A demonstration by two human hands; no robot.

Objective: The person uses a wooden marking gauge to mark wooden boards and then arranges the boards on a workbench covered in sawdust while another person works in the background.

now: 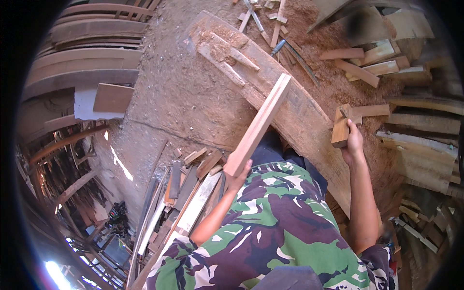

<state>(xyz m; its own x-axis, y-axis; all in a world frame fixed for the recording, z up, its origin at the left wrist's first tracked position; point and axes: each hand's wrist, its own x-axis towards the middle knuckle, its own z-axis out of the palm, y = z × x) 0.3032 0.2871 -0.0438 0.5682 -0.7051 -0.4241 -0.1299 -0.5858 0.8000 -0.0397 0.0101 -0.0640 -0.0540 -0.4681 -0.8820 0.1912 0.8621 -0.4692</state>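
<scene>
My left hand (238,180) is closed around the near end of a squared length of wood (258,125). The piece slants away to the upper right, and its far end lies over a thick, worn plank (307,113). Out to the right, my right hand (354,141) grips a wooden hand plane (340,129) with a crosswise handle. The plane is at the plank's right edge; whether it touches the plank I cannot tell. Two rough strips (221,64) lie on the plank's far end among shavings.
Offcuts (193,193) are heaped beside my left arm. More wood blocks (369,60) lie at the far right, near a blue-handled tool (278,47). Stacked boards (89,58) line the left side, and curved slabs (420,123) stand at the right. Sawdust covers the ground.
</scene>
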